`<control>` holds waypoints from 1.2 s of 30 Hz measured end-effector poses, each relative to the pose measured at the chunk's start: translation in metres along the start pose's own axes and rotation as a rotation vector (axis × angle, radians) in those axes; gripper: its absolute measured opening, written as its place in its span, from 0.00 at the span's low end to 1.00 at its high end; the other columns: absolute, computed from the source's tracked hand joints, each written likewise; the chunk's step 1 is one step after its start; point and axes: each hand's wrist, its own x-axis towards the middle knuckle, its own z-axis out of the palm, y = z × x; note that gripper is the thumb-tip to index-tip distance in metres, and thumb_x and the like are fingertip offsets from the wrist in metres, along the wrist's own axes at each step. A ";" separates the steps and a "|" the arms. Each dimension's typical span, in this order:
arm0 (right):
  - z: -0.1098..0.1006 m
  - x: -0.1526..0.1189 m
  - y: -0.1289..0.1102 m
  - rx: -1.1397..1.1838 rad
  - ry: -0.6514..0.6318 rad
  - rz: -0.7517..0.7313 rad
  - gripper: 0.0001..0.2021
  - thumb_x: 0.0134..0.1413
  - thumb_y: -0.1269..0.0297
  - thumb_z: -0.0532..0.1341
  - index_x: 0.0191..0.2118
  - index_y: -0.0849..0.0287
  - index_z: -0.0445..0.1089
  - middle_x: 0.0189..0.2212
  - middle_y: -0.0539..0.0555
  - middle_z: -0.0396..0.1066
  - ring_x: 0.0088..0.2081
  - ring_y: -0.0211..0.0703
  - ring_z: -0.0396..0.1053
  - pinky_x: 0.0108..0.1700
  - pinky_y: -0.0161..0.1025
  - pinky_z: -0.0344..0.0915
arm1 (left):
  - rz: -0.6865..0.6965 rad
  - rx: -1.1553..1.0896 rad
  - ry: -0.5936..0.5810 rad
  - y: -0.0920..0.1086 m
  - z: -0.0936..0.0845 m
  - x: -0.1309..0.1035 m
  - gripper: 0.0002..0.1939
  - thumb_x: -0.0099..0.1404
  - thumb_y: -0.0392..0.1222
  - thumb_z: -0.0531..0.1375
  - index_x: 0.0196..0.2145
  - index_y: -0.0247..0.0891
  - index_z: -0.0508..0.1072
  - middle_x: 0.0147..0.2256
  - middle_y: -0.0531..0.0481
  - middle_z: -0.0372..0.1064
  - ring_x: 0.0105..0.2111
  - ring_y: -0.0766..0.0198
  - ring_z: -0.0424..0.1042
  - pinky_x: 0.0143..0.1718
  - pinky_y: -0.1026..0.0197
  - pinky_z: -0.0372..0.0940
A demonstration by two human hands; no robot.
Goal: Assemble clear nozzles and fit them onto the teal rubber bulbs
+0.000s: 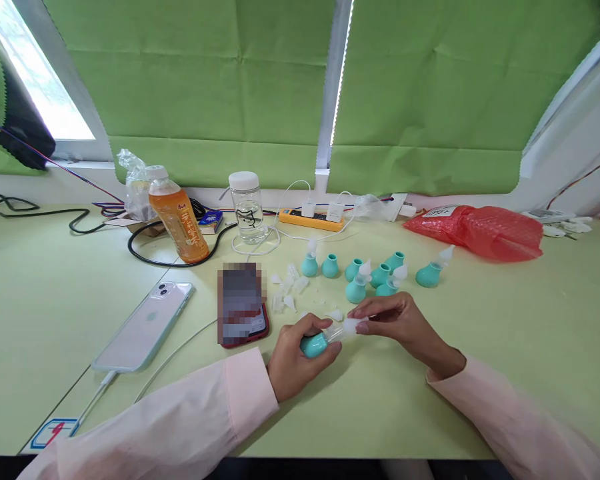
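Observation:
My left hand is closed around a teal bulb that lies tilted, with a clear tube at its open end. At the tube's far end is a translucent white tip, pinched between the thumb and fingers of my right hand. Beyond my hands stand several teal bulbs, some bare like this one, others fitted with clear tubes and white tips, such as the one at the right. Loose clear tubes and white tips lie left of the bulbs.
A red-cased phone and a white-backed phone with a cable lie at the left. Behind them stand an orange drink bottle and a clear jar. A yellow power strip and a red plastic package are at the back.

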 end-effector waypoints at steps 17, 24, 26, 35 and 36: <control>0.003 0.003 0.007 -0.028 -0.013 0.219 0.09 0.30 0.68 0.67 0.26 0.58 0.75 0.27 0.53 0.75 0.31 0.43 0.71 0.35 0.37 0.68 | 0.161 0.144 -0.090 -0.005 -0.002 0.002 0.13 0.59 0.44 0.53 0.22 0.34 0.68 0.18 0.54 0.58 0.21 0.70 0.57 0.23 0.67 0.53; 0.005 0.003 0.014 0.022 -0.079 0.242 0.08 0.29 0.66 0.68 0.24 0.59 0.74 0.25 0.53 0.74 0.28 0.40 0.71 0.31 0.35 0.68 | 0.177 0.215 -0.109 -0.006 -0.002 -0.001 0.12 0.60 0.44 0.51 0.28 0.35 0.70 0.21 0.51 0.63 0.23 0.68 0.61 0.25 0.66 0.56; 0.005 0.004 0.015 0.039 -0.104 0.247 0.08 0.29 0.66 0.68 0.23 0.60 0.74 0.25 0.53 0.74 0.26 0.39 0.71 0.30 0.34 0.68 | 0.190 0.222 -0.117 -0.006 -0.002 -0.002 0.12 0.60 0.44 0.51 0.29 0.35 0.70 0.22 0.51 0.64 0.23 0.67 0.62 0.25 0.66 0.57; 0.009 0.001 0.012 0.183 -0.139 0.246 0.07 0.28 0.65 0.68 0.21 0.61 0.73 0.23 0.52 0.74 0.25 0.38 0.71 0.29 0.33 0.68 | 0.310 0.224 -0.067 -0.006 -0.002 -0.004 0.11 0.60 0.43 0.52 0.32 0.35 0.71 0.23 0.48 0.66 0.23 0.67 0.64 0.25 0.65 0.59; 0.011 0.000 0.010 0.201 -0.133 0.243 0.07 0.29 0.65 0.68 0.21 0.61 0.73 0.23 0.52 0.74 0.25 0.37 0.70 0.30 0.32 0.68 | 0.311 0.223 -0.063 -0.005 -0.002 -0.005 0.11 0.60 0.43 0.52 0.33 0.34 0.70 0.23 0.48 0.66 0.23 0.67 0.64 0.25 0.65 0.59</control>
